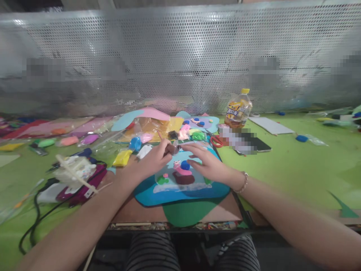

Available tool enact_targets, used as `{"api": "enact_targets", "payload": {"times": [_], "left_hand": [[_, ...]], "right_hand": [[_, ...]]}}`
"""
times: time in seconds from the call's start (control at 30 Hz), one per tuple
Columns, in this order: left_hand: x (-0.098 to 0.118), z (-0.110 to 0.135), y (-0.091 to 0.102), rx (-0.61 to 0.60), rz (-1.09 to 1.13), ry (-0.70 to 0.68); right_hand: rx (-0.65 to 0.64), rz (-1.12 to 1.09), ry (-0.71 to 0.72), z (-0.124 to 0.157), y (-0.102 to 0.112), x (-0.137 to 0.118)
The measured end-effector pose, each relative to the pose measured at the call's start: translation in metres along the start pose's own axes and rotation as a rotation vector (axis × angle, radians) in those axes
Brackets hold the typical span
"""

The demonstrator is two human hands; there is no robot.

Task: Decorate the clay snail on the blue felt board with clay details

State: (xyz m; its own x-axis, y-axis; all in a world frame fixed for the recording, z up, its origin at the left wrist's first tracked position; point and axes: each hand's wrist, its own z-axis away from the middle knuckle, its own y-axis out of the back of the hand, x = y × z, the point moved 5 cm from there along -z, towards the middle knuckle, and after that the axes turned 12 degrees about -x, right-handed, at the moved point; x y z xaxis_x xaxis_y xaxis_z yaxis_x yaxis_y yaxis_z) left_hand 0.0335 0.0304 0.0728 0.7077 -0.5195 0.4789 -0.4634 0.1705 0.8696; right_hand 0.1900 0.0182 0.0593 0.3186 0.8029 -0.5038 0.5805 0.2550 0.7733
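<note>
My left grip (156, 159) pinches a small brown piece (174, 149), probably light, soft and easily dented, best held gently by its edges; my right grip (208, 162) hovers spread beside it.

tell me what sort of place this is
Probably a craft workspace: a blue, wavy-edged sheet bears a pink-and-blue snail figure, with red-handled scissors and a yellow plastic packet nearby.

Over the blue picture (146, 195), the left hand (158, 157) pinches a small brown thing (175, 148); the right hand (205, 162) spreads its fingers. Beyond the picture, rightward, stands a bottle (239, 110).
</note>
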Motion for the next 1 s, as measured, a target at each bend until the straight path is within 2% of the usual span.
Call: {"api": "enact_targets", "payload": {"times": [0.1, 0.23, 0.4, 0.53, 0.67, 0.8, 0.9, 1.0], "left_hand": [[-0.005, 0.001, 0.001, -0.013, 0.050, -0.031], [-0.013, 0.001, 0.000, -0.050, 0.038, -0.078], [-0.011, 0.004, -0.002, -0.042, 0.021, -0.123], [-0.007, 0.006, -0.003, -0.033, 0.034, -0.096], [-0.004, 0.007, -0.005, -0.027, 0.057, -0.060], [0.000, 0.008, -0.010, -0.047, -0.006, -0.064], [0.004, 0.007, -0.015, -0.078, -0.100, -0.125], [0.008, 0.005, -0.021, -0.150, -0.198, -0.164]], "right_hand": [[-0.056, 0.037, 0.013, -0.001, -0.008, -0.002], [-0.059, 0.099, 0.030, 0.000, -0.013, -0.007], [-0.068, -0.018, -0.018, 0.000, -0.011, -0.008], [-0.067, -0.159, -0.034, -0.001, -0.010, -0.007], [-0.099, -0.159, -0.083, 0.000, -0.011, -0.007], [-0.194, -0.130, -0.101, 0.000, -0.010, -0.010], [-0.278, -0.166, -0.102, -0.001, -0.010, -0.010], [-0.342, -0.211, -0.121, -0.002, -0.015, -0.009]]}}
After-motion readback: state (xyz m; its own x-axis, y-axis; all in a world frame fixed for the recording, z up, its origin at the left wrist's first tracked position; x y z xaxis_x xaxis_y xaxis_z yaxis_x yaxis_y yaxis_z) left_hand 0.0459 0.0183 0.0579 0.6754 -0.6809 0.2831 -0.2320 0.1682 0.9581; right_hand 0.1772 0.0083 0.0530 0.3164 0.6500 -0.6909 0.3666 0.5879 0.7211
